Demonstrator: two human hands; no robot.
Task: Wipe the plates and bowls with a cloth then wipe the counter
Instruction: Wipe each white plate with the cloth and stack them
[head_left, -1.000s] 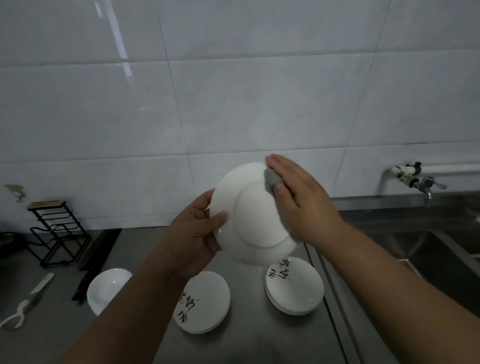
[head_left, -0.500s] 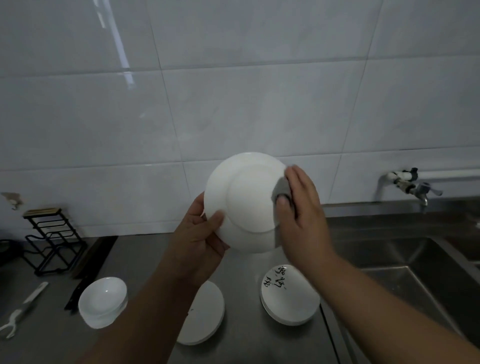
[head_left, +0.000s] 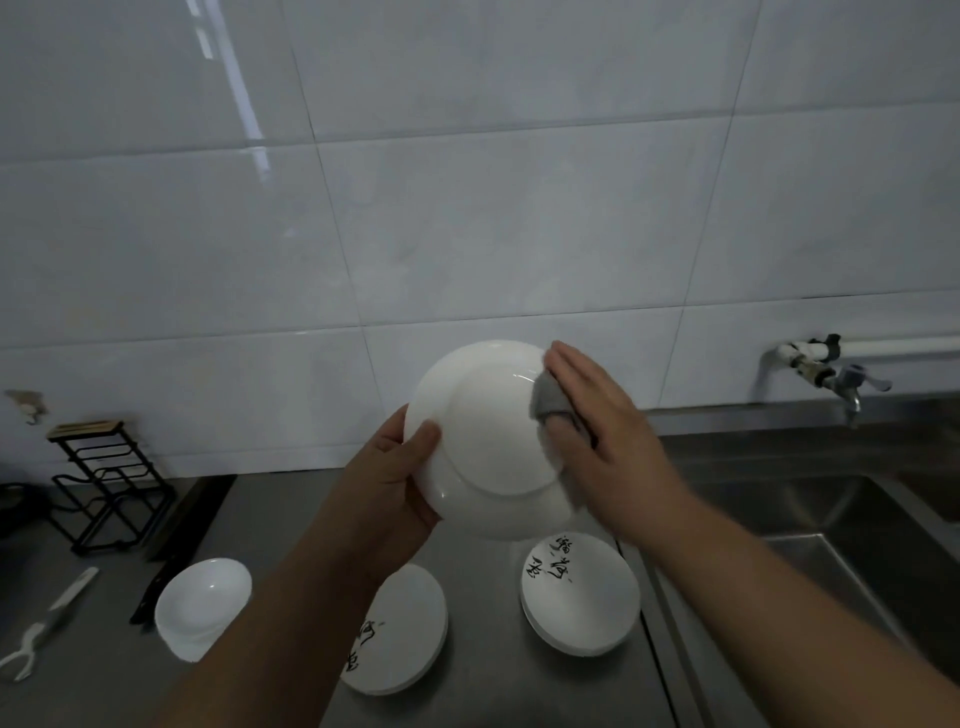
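My left hand (head_left: 387, 480) grips the left rim of a white plate (head_left: 488, 447), held up above the counter with its underside toward me. My right hand (head_left: 602, 436) presses a grey cloth (head_left: 549, 400) against the plate's right side, thumb wrapped in the cloth and fingers lying straight along the rim. Below on the steel counter (head_left: 483, 691) lie a stack of white bowls (head_left: 202, 605) at left, plates with black lettering (head_left: 400, 631) in the middle, partly hidden by my left forearm, and more lettered plates (head_left: 579, 592) at right.
A steel sink (head_left: 810, 525) lies to the right with a tap (head_left: 831, 371) on the tiled wall. A black wire rack (head_left: 106, 483), a dark knife (head_left: 176, 551) and a white-handled tool (head_left: 49, 618) sit at the counter's left.
My right hand slid the cloth down the plate's right side and back up toward the upper rim. The plate stays held up in my left hand; the view shifted slightly.
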